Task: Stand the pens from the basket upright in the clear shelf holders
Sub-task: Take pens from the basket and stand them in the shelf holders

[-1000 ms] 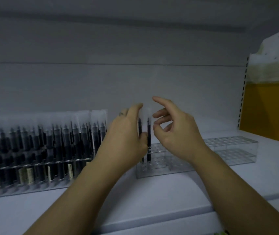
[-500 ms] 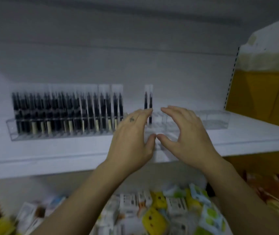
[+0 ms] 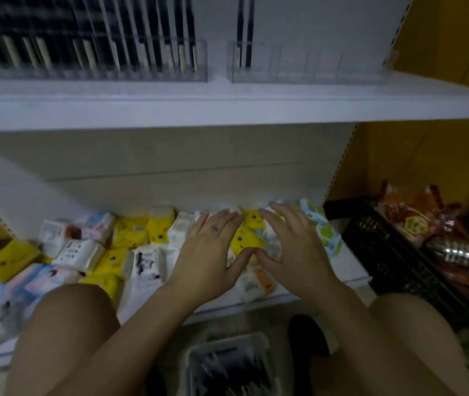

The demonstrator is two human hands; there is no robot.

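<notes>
On the floor between my knees sits a pale plastic basket (image 3: 199, 354) with several dark packaged pens (image 3: 227, 372) lying in it. My left hand (image 3: 209, 252) and my right hand (image 3: 293, 250) hover side by side above it, both empty with fingers spread, thumbs almost touching. Up on the white shelf (image 3: 227, 107), the left clear holder (image 3: 90, 72) is packed with upright pens. The right clear holder (image 3: 307, 72) has one packaged pen pair (image 3: 245, 30) standing at its left end.
The lower shelf holds many small yellow and white tissue packs (image 3: 130, 252). A black crate (image 3: 393, 264) of orange snack bags stands at right. Yellow panels (image 3: 441, 155) flank the shelving. A dark shoe (image 3: 307, 341) rests on the floor beside the basket.
Both hands let go of the pens in the right holder and dropped from the shelf to below it. My view tilted down, so the basket came into sight.
</notes>
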